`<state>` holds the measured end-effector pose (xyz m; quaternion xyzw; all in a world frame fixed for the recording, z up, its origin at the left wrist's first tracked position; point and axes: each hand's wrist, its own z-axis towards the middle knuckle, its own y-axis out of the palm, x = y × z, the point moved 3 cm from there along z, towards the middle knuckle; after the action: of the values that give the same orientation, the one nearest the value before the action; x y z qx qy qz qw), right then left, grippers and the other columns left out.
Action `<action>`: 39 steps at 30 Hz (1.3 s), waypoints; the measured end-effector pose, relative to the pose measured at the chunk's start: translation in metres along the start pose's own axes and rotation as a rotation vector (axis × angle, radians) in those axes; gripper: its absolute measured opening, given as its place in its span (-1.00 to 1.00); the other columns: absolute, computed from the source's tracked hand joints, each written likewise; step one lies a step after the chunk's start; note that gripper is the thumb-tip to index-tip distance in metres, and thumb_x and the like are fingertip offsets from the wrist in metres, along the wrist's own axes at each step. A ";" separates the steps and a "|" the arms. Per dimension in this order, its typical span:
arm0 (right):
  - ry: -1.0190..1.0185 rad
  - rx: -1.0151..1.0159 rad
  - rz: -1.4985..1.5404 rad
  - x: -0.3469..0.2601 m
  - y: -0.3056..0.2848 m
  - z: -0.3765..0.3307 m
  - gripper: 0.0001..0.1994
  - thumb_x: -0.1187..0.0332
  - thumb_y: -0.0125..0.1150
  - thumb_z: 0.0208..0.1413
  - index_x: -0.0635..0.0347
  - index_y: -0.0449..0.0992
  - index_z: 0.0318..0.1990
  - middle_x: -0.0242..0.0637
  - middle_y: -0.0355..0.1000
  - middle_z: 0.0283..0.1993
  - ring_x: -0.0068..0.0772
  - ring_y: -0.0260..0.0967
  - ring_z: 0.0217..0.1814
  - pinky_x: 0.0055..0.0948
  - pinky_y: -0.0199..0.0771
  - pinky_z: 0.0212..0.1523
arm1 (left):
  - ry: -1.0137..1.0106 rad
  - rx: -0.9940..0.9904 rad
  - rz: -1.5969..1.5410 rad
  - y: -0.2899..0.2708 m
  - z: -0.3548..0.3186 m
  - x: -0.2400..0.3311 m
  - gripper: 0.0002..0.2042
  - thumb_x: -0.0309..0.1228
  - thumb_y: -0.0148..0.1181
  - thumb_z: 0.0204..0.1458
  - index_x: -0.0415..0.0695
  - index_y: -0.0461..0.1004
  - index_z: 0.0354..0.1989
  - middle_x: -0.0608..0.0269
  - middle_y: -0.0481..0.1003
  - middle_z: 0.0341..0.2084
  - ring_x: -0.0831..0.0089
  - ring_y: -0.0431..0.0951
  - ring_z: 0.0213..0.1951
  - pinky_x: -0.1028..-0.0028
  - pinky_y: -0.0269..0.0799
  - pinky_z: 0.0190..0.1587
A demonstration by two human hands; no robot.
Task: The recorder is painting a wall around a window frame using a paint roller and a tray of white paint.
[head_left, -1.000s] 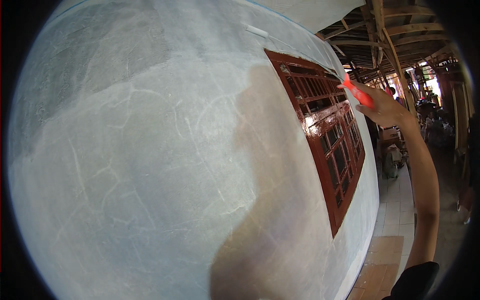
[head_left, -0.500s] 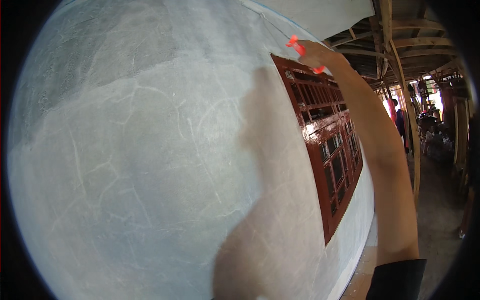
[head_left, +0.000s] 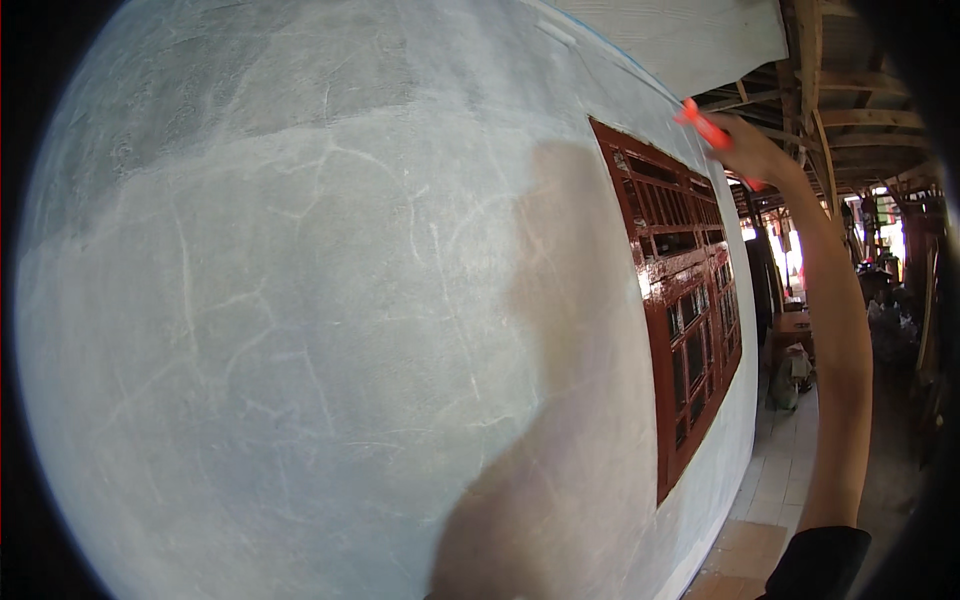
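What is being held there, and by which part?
The right hand grips a paint roller by its red-orange handle. The left hand is out of view.

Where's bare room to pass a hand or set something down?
Passing: along the wall left of the brown window. Setting down: pale floor tiles between wall and right forearm. Crowded: above the window, where the right hand holds the orange handle; also the clutter beyond the forearm.
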<state>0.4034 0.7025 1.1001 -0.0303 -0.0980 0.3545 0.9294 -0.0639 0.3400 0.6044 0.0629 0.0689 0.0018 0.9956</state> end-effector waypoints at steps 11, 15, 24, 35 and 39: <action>0.185 -0.205 0.050 -0.079 0.001 -0.005 -0.29 0.33 0.21 -0.09 0.05 0.13 0.31 0.05 0.39 -0.05 -0.05 0.36 -0.02 -0.23 0.30 0.07 | -0.014 -0.008 0.021 0.009 -0.003 0.014 -0.90 -0.49 0.22 -0.04 -0.23 0.43 -0.45 0.16 0.46 -0.61 0.32 0.47 -0.56 0.32 0.34 -0.51; 0.162 -0.288 0.103 -0.088 -0.049 -0.100 -0.37 0.40 0.12 -0.04 0.01 0.18 0.28 0.01 0.35 0.08 -0.08 0.38 0.04 -0.24 0.32 0.09 | -0.010 0.010 0.040 0.012 -0.005 0.012 -0.90 -0.49 0.22 -0.04 -0.23 0.43 -0.45 0.15 0.47 -0.61 0.31 0.47 -0.56 0.31 0.34 -0.50; 0.286 -0.241 0.087 -0.085 -0.019 0.057 -0.36 0.44 0.07 -0.10 -0.03 0.22 0.26 -0.18 0.41 -0.37 -0.38 0.39 -0.45 -0.38 0.43 -0.40 | 0.022 -0.002 0.038 0.010 -0.003 0.005 -0.89 -0.48 0.23 -0.04 -0.23 0.43 -0.45 0.15 0.47 -0.60 0.31 0.48 -0.55 0.30 0.35 -0.47; 0.141 -0.209 0.212 -0.138 -0.041 -0.087 -0.47 0.36 0.02 0.04 -0.08 0.25 0.24 -0.11 0.46 -0.17 -0.13 0.43 -0.26 -0.25 0.39 -0.11 | 0.057 -0.015 0.046 0.004 -0.004 -0.007 -0.89 -0.47 0.23 -0.04 -0.23 0.44 -0.45 0.15 0.48 -0.60 0.30 0.48 -0.54 0.29 0.36 -0.45; 0.252 -0.213 0.168 -0.176 -0.059 -0.137 -0.51 0.23 -0.01 0.20 -0.11 0.18 0.30 0.00 0.44 -0.04 -0.14 0.42 0.01 -0.35 0.36 0.02 | 0.092 -0.024 0.015 0.012 -0.003 -0.007 -0.89 -0.47 0.23 -0.04 -0.23 0.44 -0.45 0.14 0.48 -0.59 0.30 0.49 -0.54 0.28 0.37 -0.44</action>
<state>0.3420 0.5433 0.9452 -0.1809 -0.0147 0.4118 0.8930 -0.0711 0.3520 0.6039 0.0515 0.1139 0.0127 0.9921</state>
